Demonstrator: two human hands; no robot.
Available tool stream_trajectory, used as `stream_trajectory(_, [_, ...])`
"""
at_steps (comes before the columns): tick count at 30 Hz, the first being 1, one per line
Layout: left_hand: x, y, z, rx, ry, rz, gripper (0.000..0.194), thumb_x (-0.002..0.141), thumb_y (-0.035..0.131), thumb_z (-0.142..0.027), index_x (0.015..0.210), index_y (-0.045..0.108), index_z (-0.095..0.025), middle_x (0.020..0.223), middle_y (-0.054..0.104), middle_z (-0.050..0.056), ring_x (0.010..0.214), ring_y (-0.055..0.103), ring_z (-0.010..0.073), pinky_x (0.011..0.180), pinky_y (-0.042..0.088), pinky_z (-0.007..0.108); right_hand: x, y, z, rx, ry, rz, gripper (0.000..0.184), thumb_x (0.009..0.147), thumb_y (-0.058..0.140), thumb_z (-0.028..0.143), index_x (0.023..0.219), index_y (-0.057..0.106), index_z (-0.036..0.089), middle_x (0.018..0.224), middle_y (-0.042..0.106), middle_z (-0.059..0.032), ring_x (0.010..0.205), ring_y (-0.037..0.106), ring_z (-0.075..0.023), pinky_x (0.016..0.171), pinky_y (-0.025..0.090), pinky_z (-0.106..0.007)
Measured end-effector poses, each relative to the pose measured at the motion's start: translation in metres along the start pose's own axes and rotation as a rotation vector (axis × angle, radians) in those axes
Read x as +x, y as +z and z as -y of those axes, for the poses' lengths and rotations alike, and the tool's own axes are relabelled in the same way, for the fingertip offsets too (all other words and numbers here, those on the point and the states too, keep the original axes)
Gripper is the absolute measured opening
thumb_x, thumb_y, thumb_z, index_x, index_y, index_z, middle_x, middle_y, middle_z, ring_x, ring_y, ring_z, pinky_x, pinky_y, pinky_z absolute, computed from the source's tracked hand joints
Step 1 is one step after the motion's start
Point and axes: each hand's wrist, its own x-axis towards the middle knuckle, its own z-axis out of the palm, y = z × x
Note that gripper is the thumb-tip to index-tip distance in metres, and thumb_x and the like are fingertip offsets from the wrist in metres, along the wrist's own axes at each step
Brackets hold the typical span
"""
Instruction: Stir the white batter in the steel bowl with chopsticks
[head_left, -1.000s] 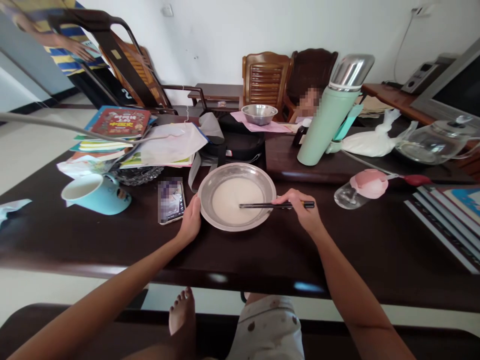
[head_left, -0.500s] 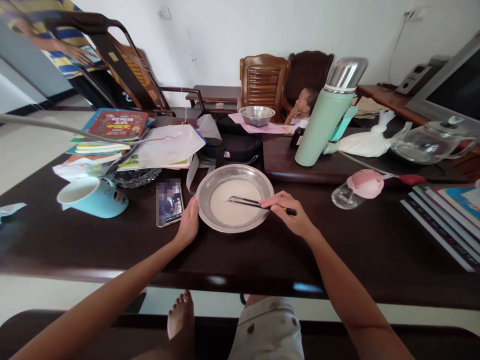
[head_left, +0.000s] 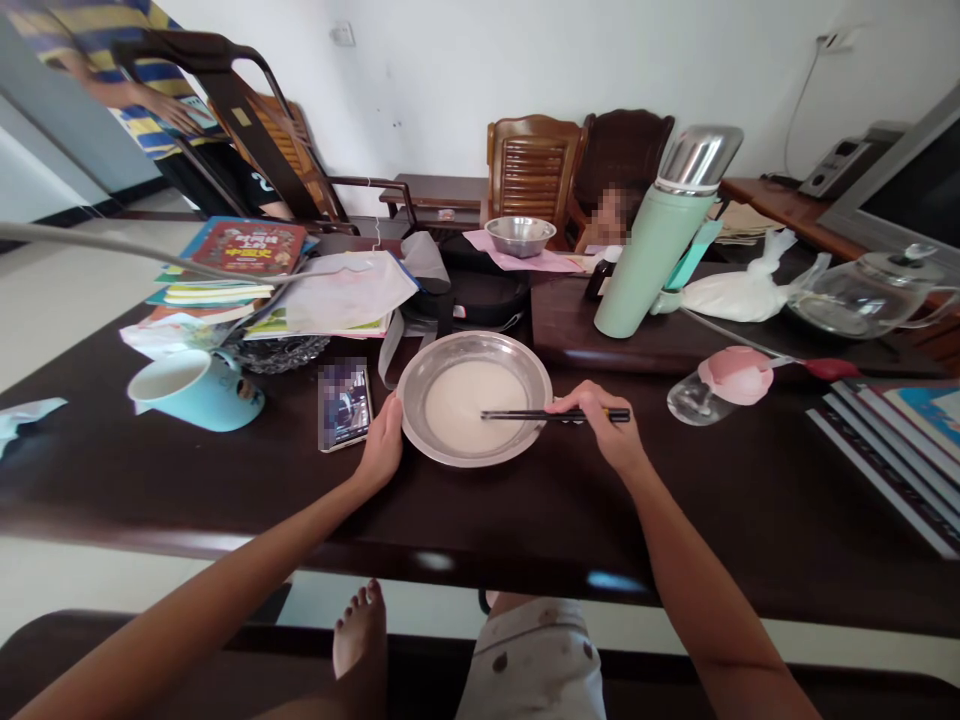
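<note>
A shallow metal bowl (head_left: 533, 367) holding pale, milky batter sits on the dark wooden table (head_left: 525, 510) in front of me. My left hand (head_left: 381, 447) rests against the bowl's left rim, steadying it. My right hand (head_left: 604, 425) grips a pair of black chopsticks (head_left: 525, 414) that lie almost level, tips in the batter near the bowl's middle.
A phone (head_left: 343, 404) lies left of the bowl, then a tipped blue mug (head_left: 196, 388). Books and papers (head_left: 247, 270) pile at back left. A green thermos (head_left: 655, 238), glass kettle (head_left: 870, 290), pink-lidded bottle (head_left: 724, 378) and books (head_left: 900, 430) stand right. Another person (head_left: 142, 90) stands far left.
The chopstick tips swept from the bowl's left part back toward its middle and right as my right hand drew outward. My left hand stayed on the rim.
</note>
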Motion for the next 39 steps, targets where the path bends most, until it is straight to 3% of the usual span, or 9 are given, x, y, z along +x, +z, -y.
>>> stream_trajectory(4, [-0.0002,0.0005,-0.0005,-0.01,0.013,-0.004,0.079,0.099,0.033,-0.078,0.135,0.065,-0.015,0.146,0.066,0.016,0.142,0.057,0.0317,0.126,0.037,0.048,0.0003,0.0005,0.0011,-0.035,-0.035,0.139,0.038,0.102,0.058,0.056,0.096,0.085,0.03,0.098,0.085,-0.0048,0.095,0.071,-0.0259,0.092,0.054,-0.045])
stream_trajectory(9, [-0.0001,0.0015,0.0005,-0.004,0.003,-0.011,0.08,0.099,0.033,-0.079,0.135,0.065,-0.015,0.146,0.066,0.016,0.141,0.057,0.031,0.126,0.038,0.047,-0.0002,-0.0007,0.0016,-0.031,0.006,0.007,0.048,0.105,0.05,0.057,0.09,0.085,0.029,0.091,0.085,-0.0049,0.087,0.072,-0.0247,0.089,0.053,-0.045])
stream_trajectory(13, [-0.0002,0.0004,0.0007,-0.003,-0.007,-0.008,0.081,0.098,0.033,-0.08,0.135,0.065,-0.015,0.147,0.066,0.016,0.142,0.056,0.0315,0.126,0.037,0.048,-0.0006,0.0016,0.0029,-0.045,-0.036,0.162,0.041,0.103,0.055,0.057,0.097,0.085,0.03,0.097,0.085,-0.0046,0.093,0.072,-0.0252,0.09,0.054,-0.045])
stream_trajectory(19, [0.0003,0.0002,0.0017,-0.008,0.013,-0.008,0.079,0.099,0.033,-0.078,0.134,0.066,-0.015,0.146,0.066,0.017,0.142,0.056,0.0324,0.126,0.037,0.049,-0.0007,-0.0014,0.0029,-0.072,-0.011,0.009,0.049,0.106,0.048,0.056,0.091,0.086,0.029,0.09,0.085,-0.0047,0.084,0.072,-0.0237,0.086,0.052,-0.044])
stream_trajectory(23, [0.0005,-0.0002,0.0024,0.003,0.005,0.001,0.081,0.099,0.032,-0.079,0.136,0.064,-0.014,0.147,0.065,0.018,0.143,0.056,0.0316,0.126,0.037,0.047,-0.0013,0.003,0.005,-0.05,-0.059,0.172,0.042,0.104,0.053,0.056,0.098,0.086,0.03,0.095,0.085,-0.0043,0.091,0.072,-0.0242,0.088,0.053,-0.043])
stream_trajectory(26, [0.0002,-0.0006,0.0019,0.016,0.002,-0.003,0.082,0.099,0.031,-0.078,0.138,0.063,-0.013,0.147,0.065,0.017,0.142,0.056,0.0315,0.126,0.038,0.047,-0.0011,0.0021,0.0038,-0.084,-0.06,0.094,0.037,0.103,0.058,0.054,0.099,0.085,0.031,0.098,0.085,-0.004,0.094,0.07,-0.025,0.092,0.051,-0.045])
stream_trajectory(29, [-0.0001,-0.0007,0.0009,0.017,0.002,0.003,0.08,0.1,0.031,-0.077,0.138,0.063,-0.015,0.147,0.066,0.016,0.142,0.057,0.0305,0.125,0.038,0.045,-0.0011,-0.0006,0.0027,-0.072,-0.032,-0.003,0.047,0.106,0.049,0.055,0.09,0.086,0.03,0.091,0.085,-0.0044,0.085,0.07,-0.0236,0.087,0.05,-0.045])
stream_trajectory(34, [-0.0003,-0.0012,0.0003,0.016,0.01,0.006,0.082,0.1,0.03,-0.078,0.141,0.061,-0.014,0.149,0.064,0.017,0.144,0.055,0.0302,0.126,0.037,0.046,-0.0004,0.0034,0.0049,-0.086,-0.063,0.167,0.041,0.104,0.053,0.056,0.097,0.085,0.031,0.099,0.086,-0.0038,0.092,0.071,-0.0247,0.091,0.051,-0.045])
stream_trajectory(39, [-0.0004,-0.0007,-0.001,0.022,0.004,0.006,0.08,0.1,0.03,-0.077,0.139,0.063,-0.016,0.147,0.066,0.016,0.142,0.057,0.0302,0.126,0.038,0.046,-0.0004,0.0006,0.0014,-0.089,-0.012,-0.024,0.046,0.105,0.05,0.057,0.089,0.084,0.03,0.094,0.085,-0.0049,0.09,0.073,-0.0259,0.092,0.052,-0.048])
